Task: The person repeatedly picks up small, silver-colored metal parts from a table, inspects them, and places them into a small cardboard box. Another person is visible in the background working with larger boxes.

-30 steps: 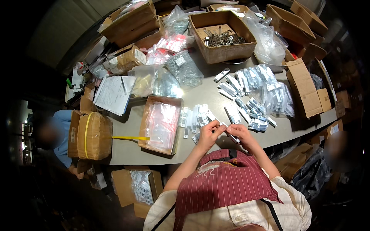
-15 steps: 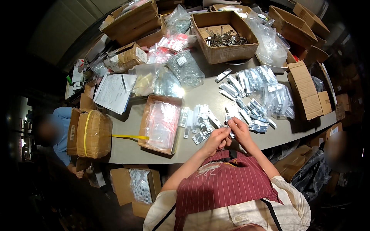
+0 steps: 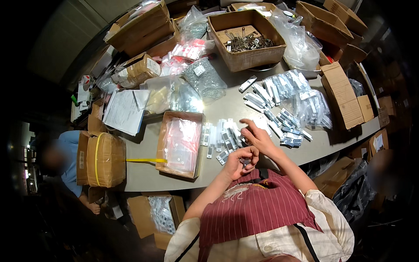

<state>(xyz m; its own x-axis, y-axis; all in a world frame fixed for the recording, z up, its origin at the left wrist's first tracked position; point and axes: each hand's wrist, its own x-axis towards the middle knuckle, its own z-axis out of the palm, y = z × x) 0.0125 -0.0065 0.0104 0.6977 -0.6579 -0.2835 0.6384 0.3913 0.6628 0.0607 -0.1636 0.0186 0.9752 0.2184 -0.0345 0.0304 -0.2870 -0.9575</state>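
Observation:
My left hand (image 3: 241,163) is curled near the table's front edge, close to my apron. Something small and greyish shows between its fingers, too little of it to name. My right hand (image 3: 258,139) is just beyond it, fingers apart, over the right side of a loose group of narrow white and grey strip-shaped parts (image 3: 225,139). Some of these have dark inserts. Farther right lies a bigger spread of similar strips (image 3: 262,95), several of them in clear plastic bags (image 3: 312,107).
Left of the strips stands an open carton (image 3: 200,163) of clear bags with red edges. A taped carton (image 3: 109,155) with a yellow strap is at the left edge, near another person in blue. A box of metal pieces (image 3: 248,61) stands at the back.
My hands have parted from each other. The right hand has moved left and opened over the near strips; the left has drawn slightly back toward me and stays curled. The view has shifted slightly.

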